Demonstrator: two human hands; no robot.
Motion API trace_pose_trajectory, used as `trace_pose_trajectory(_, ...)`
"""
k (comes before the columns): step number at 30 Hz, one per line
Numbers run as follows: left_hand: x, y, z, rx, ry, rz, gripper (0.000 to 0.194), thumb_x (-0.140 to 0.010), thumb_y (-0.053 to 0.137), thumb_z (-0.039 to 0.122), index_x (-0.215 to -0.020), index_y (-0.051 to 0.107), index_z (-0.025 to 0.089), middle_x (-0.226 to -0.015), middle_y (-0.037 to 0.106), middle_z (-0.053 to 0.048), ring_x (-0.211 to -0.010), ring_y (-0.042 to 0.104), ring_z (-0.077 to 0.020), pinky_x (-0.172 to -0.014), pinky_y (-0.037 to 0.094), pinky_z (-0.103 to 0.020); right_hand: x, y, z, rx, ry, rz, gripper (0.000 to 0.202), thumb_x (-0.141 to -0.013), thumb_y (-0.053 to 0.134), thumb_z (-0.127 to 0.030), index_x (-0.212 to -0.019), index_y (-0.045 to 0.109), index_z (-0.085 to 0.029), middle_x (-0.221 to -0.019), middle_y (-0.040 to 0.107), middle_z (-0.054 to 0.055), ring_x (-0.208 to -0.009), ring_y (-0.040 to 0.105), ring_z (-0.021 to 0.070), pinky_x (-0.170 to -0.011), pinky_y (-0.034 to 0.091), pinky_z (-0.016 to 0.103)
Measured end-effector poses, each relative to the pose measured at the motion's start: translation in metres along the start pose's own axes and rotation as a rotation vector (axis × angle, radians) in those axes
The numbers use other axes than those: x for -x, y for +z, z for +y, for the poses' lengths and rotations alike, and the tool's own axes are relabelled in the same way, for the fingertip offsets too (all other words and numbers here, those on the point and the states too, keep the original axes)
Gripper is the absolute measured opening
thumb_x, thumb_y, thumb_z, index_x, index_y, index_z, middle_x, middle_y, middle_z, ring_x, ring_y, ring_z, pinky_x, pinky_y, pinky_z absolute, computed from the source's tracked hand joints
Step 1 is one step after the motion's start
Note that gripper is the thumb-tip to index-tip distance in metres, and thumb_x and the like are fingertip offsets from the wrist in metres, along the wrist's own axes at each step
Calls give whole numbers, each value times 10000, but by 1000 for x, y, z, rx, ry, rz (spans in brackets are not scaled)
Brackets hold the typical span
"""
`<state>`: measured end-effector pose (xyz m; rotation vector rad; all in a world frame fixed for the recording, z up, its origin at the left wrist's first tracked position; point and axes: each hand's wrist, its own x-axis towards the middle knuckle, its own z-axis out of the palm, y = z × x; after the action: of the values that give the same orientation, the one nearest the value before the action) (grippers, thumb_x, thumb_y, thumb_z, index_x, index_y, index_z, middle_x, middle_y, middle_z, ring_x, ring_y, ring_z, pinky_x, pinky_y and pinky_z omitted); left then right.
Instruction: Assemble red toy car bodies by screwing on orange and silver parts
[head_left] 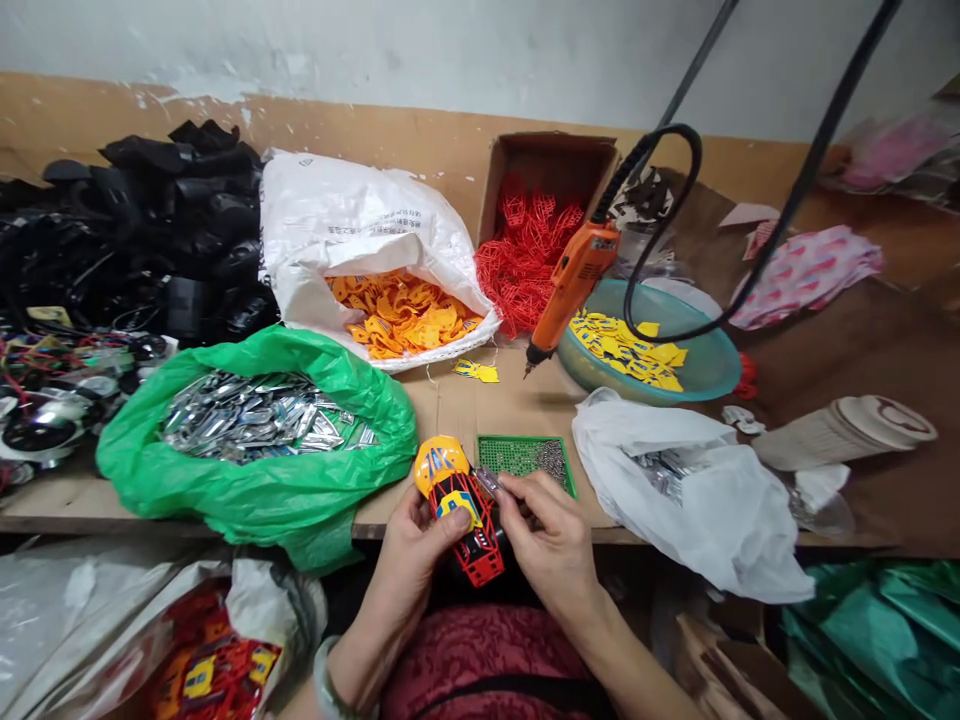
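Observation:
A toy car body (480, 560) with an orange-yellow hood, a yellow sticker-marked panel and a red lattice frame is held over my lap at the table's edge. My left hand (415, 540) grips it from the left, thumb on the yellow panel. At the car's right side, my right hand (544, 515) pinches a small shiny silver-grey part (488, 480) against or close to the frame; whether it touches I cannot tell. Just behind lies a green tray (517, 455) with many small screws (553, 460) at its right end.
An orange electric screwdriver (574, 285) hangs above the table. Around stand a green bag (259, 500) of silver parts, a white sack (360, 205) of orange parts, red frames (525, 250), a bowl (645, 385) of yellow panels and a white bag (697, 520). Black parts (150, 220) are heaped left.

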<state>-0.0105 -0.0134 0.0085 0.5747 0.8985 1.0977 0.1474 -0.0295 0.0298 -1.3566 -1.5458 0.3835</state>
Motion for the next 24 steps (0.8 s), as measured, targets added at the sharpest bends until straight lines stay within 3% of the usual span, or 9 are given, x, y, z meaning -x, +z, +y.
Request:
trace_pose_trajectory(9, -1, -3, 3, -15, 29, 4, 538, -667, 896, 302, -1142, 688, 159, -1095, 752, -114, -989, 692, -274, -914, 523, -374, 2, 5, 0, -80, 30, -43, 216, -936, 592, -153, -1042, 775, -195, -797, 682, 50, -707, 652, 172, -653, 543, 293)
trace_pose_trajectory(24, -5, -9, -3, 6, 24, 4, 591, -641, 911, 315, -1160, 683, 145, -1133, 755, -137, -996, 701, -280, -923, 526, -379, 3, 6, -1, -25, -17, -90, 210, -934, 580, -125, -1015, 767, -178, -760, 663, 34, -673, 633, 153, -620, 526, 266)
